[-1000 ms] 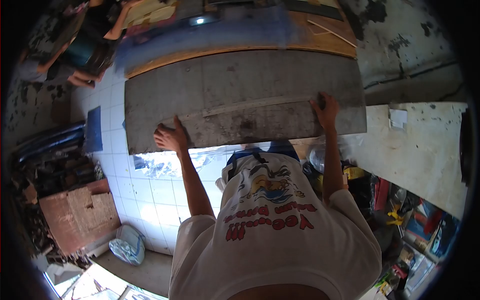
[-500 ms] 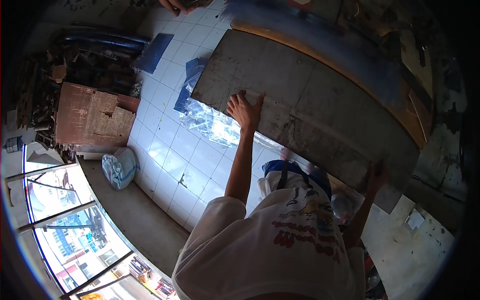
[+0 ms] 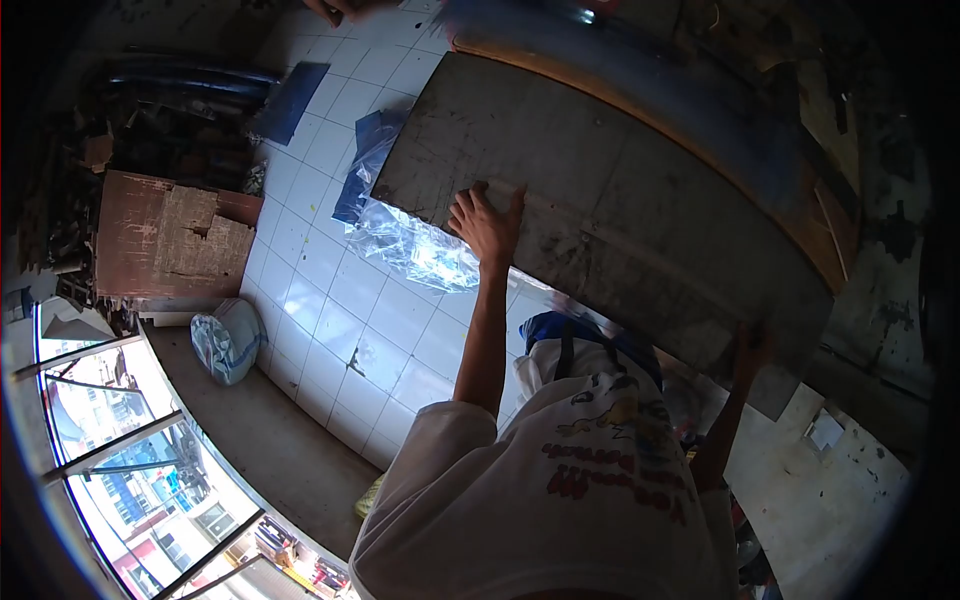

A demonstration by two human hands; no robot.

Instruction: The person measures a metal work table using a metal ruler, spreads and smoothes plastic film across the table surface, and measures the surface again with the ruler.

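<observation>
A long dark grey board (image 3: 600,150), scuffed and stained, stretches across in front of my body. My left hand (image 3: 488,222) lies on its near edge toward the left, fingers spread flat and thumb apart. Near the board's right end, my right hand (image 3: 754,352) rests on the near edge in dim light; its fingers appear stretched out over the surface. Crumpled clear plastic sheeting (image 3: 420,245) lies on the floor beyond the board's left part.
White floor tiles (image 3: 385,330) extend to the left. A worn brown panel (image 3: 140,235) leans by a dark scrap pile. A white-blue bundle (image 3: 230,340) sits on a ledge (image 3: 270,430) beside windows. A blue sheet (image 3: 293,103) lies farther off. Another person's limb (image 3: 325,10) shows at the top.
The view has shifted slightly, so the floor, panel and bundle appear a little farther left. Both hands stay at nearly the same places on the board.
</observation>
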